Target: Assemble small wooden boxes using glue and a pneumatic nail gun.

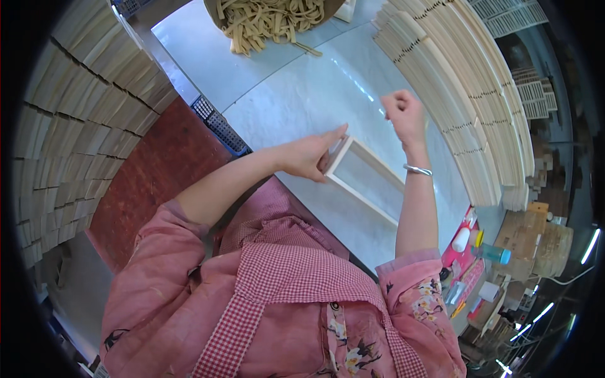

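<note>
A pale wooden rectangular frame (364, 198) lies on the white marble-patterned tabletop (283, 88), slanting from the middle toward the lower right. My left hand (310, 155) grips its near-left end, thumb on one side and fingers along the other. Above the frame's far side, my right hand (405, 114) is raised in a fist, apart from the wood. A dark hollow shows between its curled fingers, and no object is visible in it. The right forearm, with a silver bangle (417, 170), covers the frame's right end.
At the top, a round container holds many flat wooden strips (271, 22). Tall stacks of thin wooden pieces (454, 82) line the right side; more wooden stacks (82, 120) rise at left beside a reddish-brown board (164, 170). A teal-capped bottle (495, 254) lies at the lower right.
</note>
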A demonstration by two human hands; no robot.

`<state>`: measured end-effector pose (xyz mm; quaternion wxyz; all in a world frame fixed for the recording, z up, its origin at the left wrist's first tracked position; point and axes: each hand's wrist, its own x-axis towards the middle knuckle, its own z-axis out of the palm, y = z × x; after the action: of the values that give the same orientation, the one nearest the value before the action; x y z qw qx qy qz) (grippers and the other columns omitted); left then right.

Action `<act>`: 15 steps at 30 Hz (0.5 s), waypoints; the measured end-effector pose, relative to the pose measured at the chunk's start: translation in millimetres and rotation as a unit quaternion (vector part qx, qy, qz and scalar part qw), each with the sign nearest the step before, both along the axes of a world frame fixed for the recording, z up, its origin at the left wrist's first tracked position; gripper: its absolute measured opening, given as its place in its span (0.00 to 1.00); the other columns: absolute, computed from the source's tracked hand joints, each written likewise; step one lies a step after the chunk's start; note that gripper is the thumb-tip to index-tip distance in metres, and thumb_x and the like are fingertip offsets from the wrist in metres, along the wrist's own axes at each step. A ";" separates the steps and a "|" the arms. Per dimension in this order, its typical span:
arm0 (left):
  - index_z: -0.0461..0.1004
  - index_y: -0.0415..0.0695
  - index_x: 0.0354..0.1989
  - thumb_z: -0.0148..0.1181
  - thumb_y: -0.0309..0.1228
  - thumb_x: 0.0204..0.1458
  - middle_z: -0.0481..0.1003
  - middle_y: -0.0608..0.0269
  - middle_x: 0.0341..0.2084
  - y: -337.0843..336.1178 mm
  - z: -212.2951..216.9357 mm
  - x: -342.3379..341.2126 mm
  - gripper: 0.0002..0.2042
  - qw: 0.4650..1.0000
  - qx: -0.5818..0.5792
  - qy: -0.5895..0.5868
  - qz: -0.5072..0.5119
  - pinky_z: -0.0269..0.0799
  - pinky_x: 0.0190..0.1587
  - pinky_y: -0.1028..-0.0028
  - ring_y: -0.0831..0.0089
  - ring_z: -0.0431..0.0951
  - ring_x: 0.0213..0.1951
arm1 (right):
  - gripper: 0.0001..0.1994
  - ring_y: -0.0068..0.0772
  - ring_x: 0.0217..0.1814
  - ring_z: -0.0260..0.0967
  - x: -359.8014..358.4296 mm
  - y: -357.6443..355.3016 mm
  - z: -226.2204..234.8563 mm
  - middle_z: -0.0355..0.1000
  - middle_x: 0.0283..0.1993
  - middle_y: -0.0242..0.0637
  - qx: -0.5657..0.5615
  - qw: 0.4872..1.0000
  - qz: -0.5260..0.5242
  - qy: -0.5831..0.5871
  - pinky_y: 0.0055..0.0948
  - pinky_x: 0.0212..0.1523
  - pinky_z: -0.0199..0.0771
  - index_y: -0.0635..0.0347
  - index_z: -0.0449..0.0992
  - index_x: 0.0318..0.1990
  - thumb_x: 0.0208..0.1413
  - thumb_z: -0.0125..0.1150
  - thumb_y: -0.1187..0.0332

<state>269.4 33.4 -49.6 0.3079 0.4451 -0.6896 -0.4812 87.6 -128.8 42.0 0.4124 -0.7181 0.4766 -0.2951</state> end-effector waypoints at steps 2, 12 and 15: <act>0.38 0.37 0.76 0.72 0.22 0.39 0.73 0.47 0.50 -0.7 -0.3 -0.1 0.56 1.000 0.015 0.006 0.010 0.74 0.32 0.71 0.67 0.75 0.28 | 0.07 0.17 0.24 0.57 -1.4 12.1 -13.7 0.68 0.22 0.26 0.003 0.998 0.057 0.038 0.20 0.26 0.61 0.65 0.77 0.31 0.54 0.63 0.70; 0.39 0.41 0.77 0.75 0.22 0.35 0.73 0.46 0.55 4.4 16.0 -0.8 0.60 0.999 0.039 -0.014 0.023 0.76 0.34 0.71 0.66 0.77 0.31 | 0.08 0.21 0.25 0.59 -7.7 61.5 -4.5 0.69 0.23 0.27 0.024 0.963 0.227 0.146 0.22 0.29 0.62 0.64 0.79 0.33 0.56 0.64 0.68; 0.43 0.41 0.76 0.76 0.24 0.34 0.73 0.47 0.55 -0.8 8.5 -0.7 0.58 0.999 0.012 -0.040 0.021 0.76 0.37 0.69 0.65 0.77 0.34 | 0.09 0.23 0.25 0.59 -12.3 76.2 4.4 0.69 0.23 0.28 0.004 0.959 0.228 0.166 0.24 0.29 0.62 0.64 0.79 0.32 0.56 0.64 0.67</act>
<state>268.7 32.6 -41.1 0.2851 0.4817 -0.6862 -0.4646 75.2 -52.6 46.4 0.3865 -0.8451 0.3630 -0.0682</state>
